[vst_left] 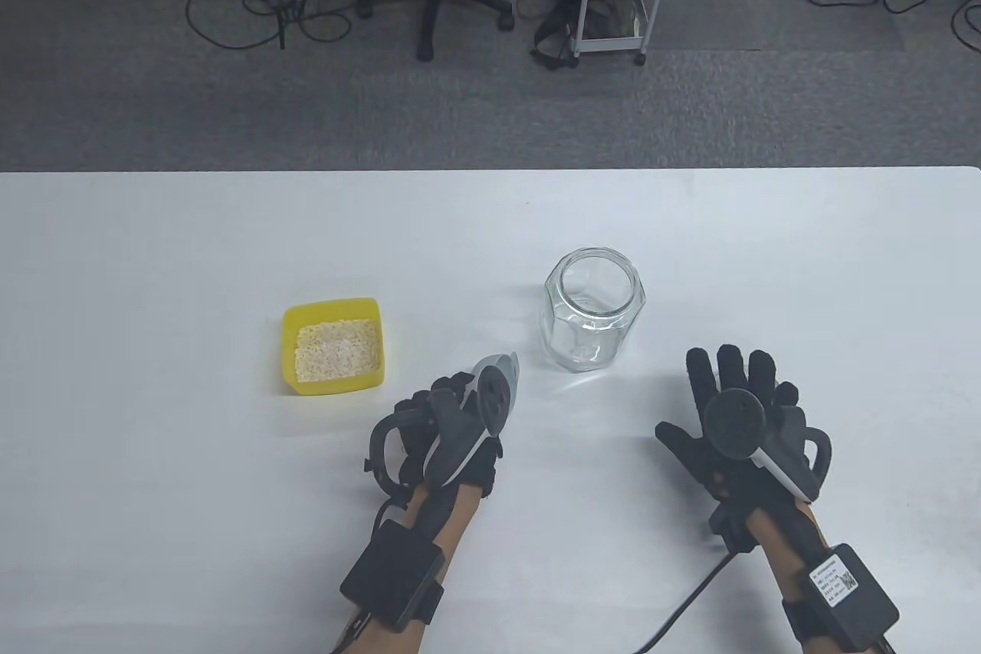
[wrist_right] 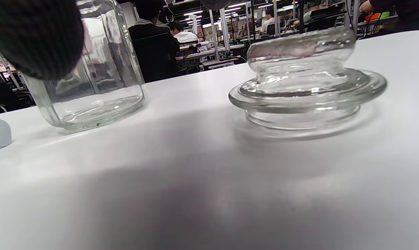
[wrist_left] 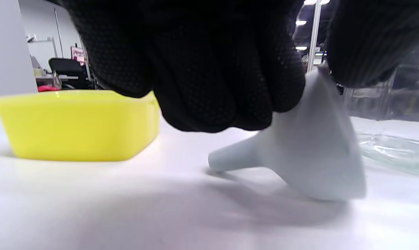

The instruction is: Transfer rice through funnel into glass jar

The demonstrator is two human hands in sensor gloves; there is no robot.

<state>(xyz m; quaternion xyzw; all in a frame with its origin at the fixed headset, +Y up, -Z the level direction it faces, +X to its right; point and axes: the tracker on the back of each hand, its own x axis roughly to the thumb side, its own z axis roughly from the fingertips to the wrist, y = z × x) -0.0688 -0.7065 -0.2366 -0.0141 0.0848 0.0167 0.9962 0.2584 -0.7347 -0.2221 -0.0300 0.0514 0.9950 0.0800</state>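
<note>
Table view showed the left hand [vst_left: 441,428] at lower centre, its fingers closed around the pale funnel [vst_left: 502,365], which lay tilted with its rim on the table [vst_left: 153,263] in the left wrist view. Right of it, the right hand [vst_left: 736,416] lay flat, fingers spread, gripping nothing. The empty glass jar [vst_left: 594,309] stood at centre, the yellow tub [vst_left: 333,346] of rice [vst_left: 337,350] to its left. Right wrist view showed the glass lid [wrist_right: 306,80] resting at right.

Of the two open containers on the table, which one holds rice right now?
The yellow tub, left of the left hand, has rice covering its bottom. The glass jar, farther right, stands open and empty.
</note>
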